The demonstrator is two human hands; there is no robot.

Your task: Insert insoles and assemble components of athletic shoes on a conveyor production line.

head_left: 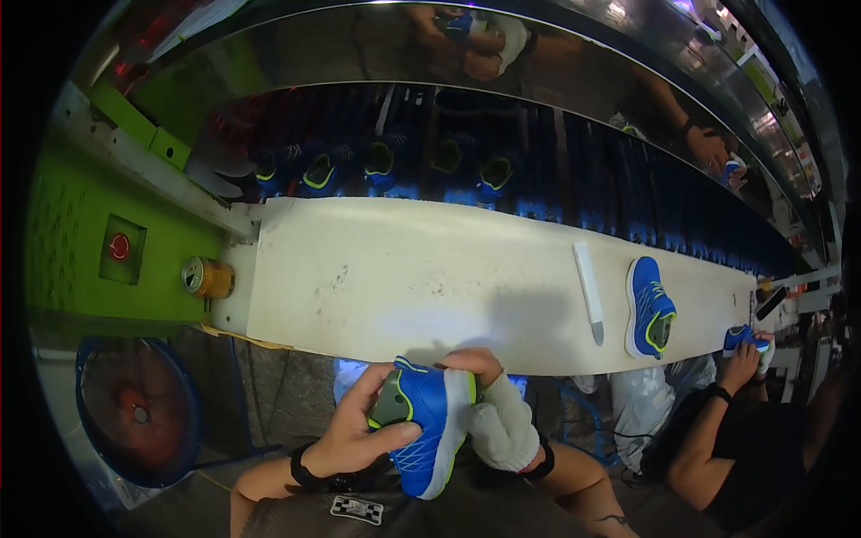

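Observation:
A blue sneaker (pixel 429 430) with lime-green trim and a pale sole is held in front of my body, below the table's near edge. My left hand (pixel 354 439) is bare and grips the heel and collar, its thumb lying on the side. On the sole side my right hand (pixel 502 421), in a white glove that leaves some fingers bare, closes on the same sneaker. A second blue sneaker (pixel 644 300) lies on the white tabletop (pixel 404 287) to the right. Beside it is a slim white tool (pixel 587 291) with a grey pointed tip.
Several blue sneakers sit on the dark slatted conveyor (pixel 574 179) behind the table. On the left are a green machine panel (pixel 72 242) with a red button, a yellow can (pixel 208 278) and a round fan (pixel 139 412). At right, a co-worker (pixel 726 421) holds another sneaker (pixel 740 339).

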